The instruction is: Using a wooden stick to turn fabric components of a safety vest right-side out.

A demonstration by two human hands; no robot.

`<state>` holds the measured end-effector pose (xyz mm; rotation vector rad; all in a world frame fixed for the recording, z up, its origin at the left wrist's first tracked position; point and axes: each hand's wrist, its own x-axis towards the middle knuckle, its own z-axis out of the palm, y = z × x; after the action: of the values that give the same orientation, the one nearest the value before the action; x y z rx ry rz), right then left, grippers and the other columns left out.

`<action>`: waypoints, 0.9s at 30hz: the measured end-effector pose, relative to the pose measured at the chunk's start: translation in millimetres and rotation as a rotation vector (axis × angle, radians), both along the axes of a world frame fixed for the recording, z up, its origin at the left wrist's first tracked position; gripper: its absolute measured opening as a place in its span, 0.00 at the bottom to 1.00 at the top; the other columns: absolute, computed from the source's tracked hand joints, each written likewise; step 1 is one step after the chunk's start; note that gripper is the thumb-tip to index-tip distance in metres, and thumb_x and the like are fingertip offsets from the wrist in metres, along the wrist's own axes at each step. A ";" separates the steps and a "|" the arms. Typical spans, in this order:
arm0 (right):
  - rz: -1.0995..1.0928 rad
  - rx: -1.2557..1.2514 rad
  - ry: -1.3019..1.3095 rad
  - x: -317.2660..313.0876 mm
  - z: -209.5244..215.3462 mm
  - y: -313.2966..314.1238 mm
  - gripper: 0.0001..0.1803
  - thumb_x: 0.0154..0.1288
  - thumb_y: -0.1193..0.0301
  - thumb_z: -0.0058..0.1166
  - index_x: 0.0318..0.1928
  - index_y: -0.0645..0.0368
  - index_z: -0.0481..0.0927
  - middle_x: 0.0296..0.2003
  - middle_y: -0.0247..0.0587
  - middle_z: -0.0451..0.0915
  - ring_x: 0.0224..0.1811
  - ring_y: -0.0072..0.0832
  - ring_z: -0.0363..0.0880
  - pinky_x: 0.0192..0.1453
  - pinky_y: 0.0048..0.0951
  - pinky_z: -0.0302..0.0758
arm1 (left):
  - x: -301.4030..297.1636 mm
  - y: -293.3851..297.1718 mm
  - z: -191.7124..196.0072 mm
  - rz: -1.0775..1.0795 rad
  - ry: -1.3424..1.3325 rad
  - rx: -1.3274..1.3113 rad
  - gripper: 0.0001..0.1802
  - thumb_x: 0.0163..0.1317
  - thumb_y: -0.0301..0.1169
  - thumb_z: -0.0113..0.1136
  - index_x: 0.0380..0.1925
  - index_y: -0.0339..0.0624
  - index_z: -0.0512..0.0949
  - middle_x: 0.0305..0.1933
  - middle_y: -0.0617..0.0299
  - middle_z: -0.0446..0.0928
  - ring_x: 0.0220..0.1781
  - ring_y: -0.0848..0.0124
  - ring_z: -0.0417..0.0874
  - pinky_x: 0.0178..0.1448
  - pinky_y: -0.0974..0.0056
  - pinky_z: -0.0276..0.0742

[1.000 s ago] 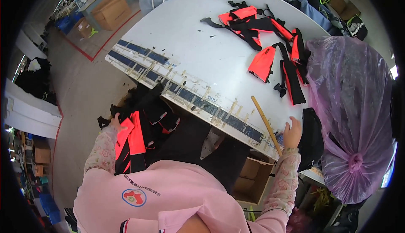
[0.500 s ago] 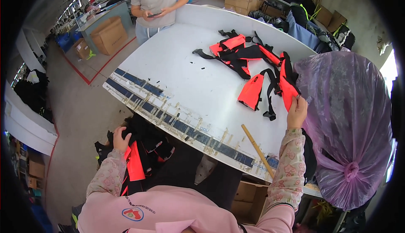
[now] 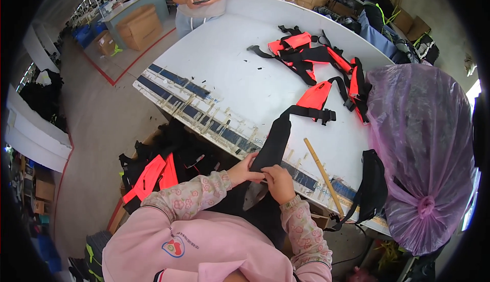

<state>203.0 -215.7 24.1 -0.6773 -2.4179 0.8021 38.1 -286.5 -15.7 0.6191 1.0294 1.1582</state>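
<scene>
Near left: orange-and-black pieces (image 3: 153,175) are being heaped below the table (image 3: 224,52). Mid, near edge: black band (image 3: 274,141) is being gripped at its near end by left hand (image 3: 243,171), fingers curled round it, and, just right, by right hand (image 3: 279,184), fingers closed on it. Band's buckled end is lying farther right on the table. Right: wooden stick (image 3: 322,174) is lying near black pouch (image 3: 371,184); purple bag (image 3: 421,144) is standing beside.
</scene>
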 end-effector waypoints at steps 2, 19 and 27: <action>-0.014 -0.118 0.066 8.7 0.4 -3.0 0.07 0.55 0.77 0.53 0.35 0.58 0.80 0.28 0.44 0.75 0.30 0.43 0.75 0.35 0.38 0.71 | 4.8 -7.1 -3.6 -0.022 0.175 0.137 0.41 0.57 0.21 0.60 0.66 0.41 0.47 0.53 0.57 0.70 0.45 0.71 0.78 0.46 0.65 0.79; -0.188 0.043 -0.062 11.4 -7.3 -19.2 0.20 0.54 0.82 0.50 0.50 0.62 0.74 0.31 0.50 0.73 0.34 0.46 0.75 0.38 0.41 0.73 | 32.3 -15.3 -19.4 0.147 -0.110 -0.262 0.20 0.67 0.42 0.46 0.51 0.39 0.67 0.37 0.49 0.77 0.29 0.60 0.83 0.33 0.61 0.82; -0.215 -0.046 -0.175 9.0 0.5 -26.3 0.22 0.51 0.82 0.51 0.50 0.59 0.71 0.37 0.51 0.73 0.39 0.50 0.74 0.42 0.42 0.73 | 44.5 -10.4 -43.7 0.363 -0.082 -0.328 0.11 0.64 0.28 0.48 0.44 0.35 0.73 0.35 0.48 0.79 0.31 0.60 0.84 0.38 0.58 0.84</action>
<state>212.0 -242.0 24.6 -1.0444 -2.4308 0.7391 82.6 -296.9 -59.5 0.1249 1.2611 1.2778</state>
